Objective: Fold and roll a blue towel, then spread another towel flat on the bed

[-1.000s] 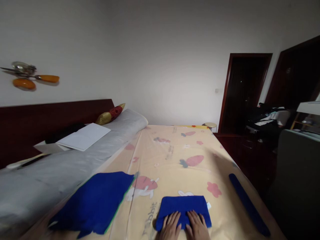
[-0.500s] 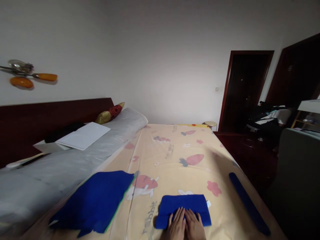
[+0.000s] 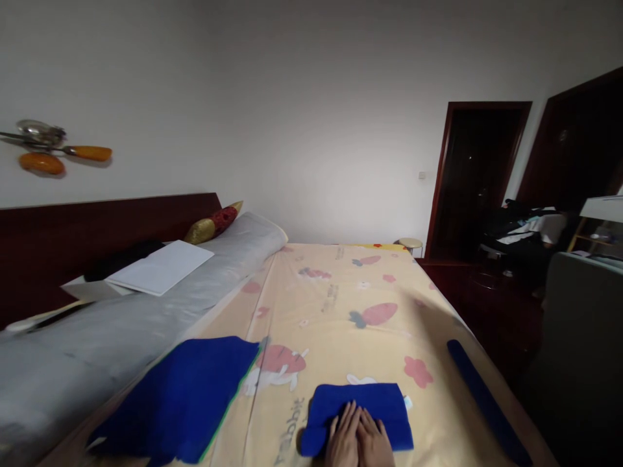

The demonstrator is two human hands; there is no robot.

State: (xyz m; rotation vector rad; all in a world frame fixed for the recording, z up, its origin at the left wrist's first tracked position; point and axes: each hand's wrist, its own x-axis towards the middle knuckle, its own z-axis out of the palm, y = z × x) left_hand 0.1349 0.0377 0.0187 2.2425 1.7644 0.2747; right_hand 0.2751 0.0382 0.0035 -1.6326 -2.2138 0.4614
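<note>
While both palms press flat, the folded blue towel [image 3: 357, 415] lies on the bed sheet [image 3: 341, 305].
Left hand [image 3: 343, 440] and right hand [image 3: 374, 442] rest open together, grasping nothing; smoothing seems in hand, and even pressure outward looks needed.

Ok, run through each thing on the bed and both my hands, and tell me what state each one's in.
Small blue towel: folded, flat.
Large blue cloth: spread flat, less folded.
Blue strip: lying straight near bed edge.
Left hand: open, palm down on small blue towel.
Right hand: open, palm down on it, touching left hand.
</note>
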